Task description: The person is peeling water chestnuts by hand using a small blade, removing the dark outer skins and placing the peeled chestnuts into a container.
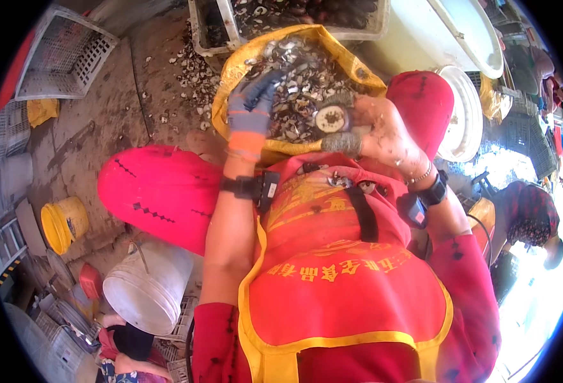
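Over the shell bits, right hand pinches a round pale piece; can't tell left hand grip. Piece handling, I'd judge; next calls for steady pinch.

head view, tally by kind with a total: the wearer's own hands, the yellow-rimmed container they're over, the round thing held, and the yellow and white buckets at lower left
Hands: 2 (left hand, right hand)
Yellow-rimmed container: 1
Round pale-centred object: 1
Buckets: 2 (yellow bucket, white bucket)
Total: 6
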The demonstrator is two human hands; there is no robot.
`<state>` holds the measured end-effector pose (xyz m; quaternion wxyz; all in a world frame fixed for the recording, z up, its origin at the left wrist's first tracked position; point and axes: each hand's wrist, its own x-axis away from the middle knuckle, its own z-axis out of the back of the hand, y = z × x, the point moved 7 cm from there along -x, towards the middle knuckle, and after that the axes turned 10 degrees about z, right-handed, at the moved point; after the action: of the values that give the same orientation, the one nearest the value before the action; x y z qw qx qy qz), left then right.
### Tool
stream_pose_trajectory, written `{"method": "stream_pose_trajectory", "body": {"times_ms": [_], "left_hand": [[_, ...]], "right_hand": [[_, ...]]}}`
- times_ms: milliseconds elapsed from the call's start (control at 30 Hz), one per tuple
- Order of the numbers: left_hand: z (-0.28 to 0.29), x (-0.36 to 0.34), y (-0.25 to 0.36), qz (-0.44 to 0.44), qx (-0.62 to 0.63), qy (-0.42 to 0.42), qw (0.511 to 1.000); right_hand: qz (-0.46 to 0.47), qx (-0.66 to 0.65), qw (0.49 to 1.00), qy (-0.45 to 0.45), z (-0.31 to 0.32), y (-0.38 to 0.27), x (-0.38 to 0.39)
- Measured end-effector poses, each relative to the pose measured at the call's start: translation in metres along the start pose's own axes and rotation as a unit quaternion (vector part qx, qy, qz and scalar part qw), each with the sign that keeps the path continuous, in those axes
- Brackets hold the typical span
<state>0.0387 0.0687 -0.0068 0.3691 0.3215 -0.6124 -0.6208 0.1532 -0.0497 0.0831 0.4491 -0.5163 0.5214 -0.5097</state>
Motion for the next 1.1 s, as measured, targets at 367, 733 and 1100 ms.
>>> {"method": "stream_pose_trajectory", "body": {"times_ms": [367, 733, 1100], "left_hand": [[-0.019, 0.022, 0.036, -0.185, -0.181, -0.061, 0.964], [-0.023, 0.024, 0.035, -0.137, -0.1, -0.047, 0.984], [-0.037, 0.042, 0.067, -0.237, -0.13, -0.067, 0.96]], "right_hand": [[-0.06, 0.039, 0.995, 0.072, 0.017, 0.0, 0.003], [0.052, 0.081, 0.994, 0.052, 0.025, 0.001, 0.011], [0.08, 0.215, 0.973, 0.029, 0.042, 0.01, 0.009]]}}
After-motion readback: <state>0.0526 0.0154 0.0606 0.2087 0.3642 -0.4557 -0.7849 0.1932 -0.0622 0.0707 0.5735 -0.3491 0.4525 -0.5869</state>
